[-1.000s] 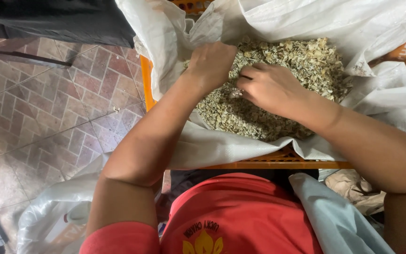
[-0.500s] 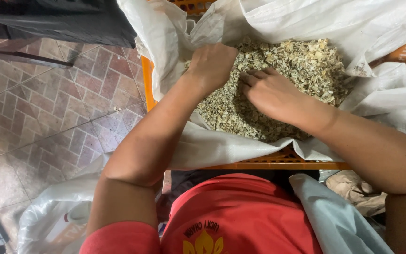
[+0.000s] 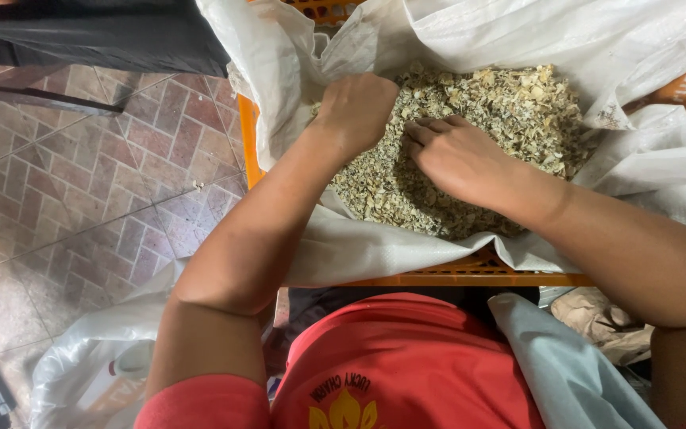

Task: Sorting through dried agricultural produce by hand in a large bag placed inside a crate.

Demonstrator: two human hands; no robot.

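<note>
Hands [image 3: 356, 107] unmoved in dried flakes [image 3: 510, 111], right [image 3: 458, 155] flatter

My right hand [image 3: 458, 159] slides a touch lower and flatter across the dried flakes [image 3: 510, 119], fingers drawing closer to my left hand [image 3: 356, 107], which curls slightly tighter into the pile.

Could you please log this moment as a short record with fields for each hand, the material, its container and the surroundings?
left hand: closed loosely, knuckles up, resting in the heap
right hand: palm down, fingers spread on the heap
material: pale dry flakes, loose heap
container: white woven sack, opened out over an orange crate
surroundings: tiled floor at left, plastic bag by the left arm
clothing: red shirt
</note>
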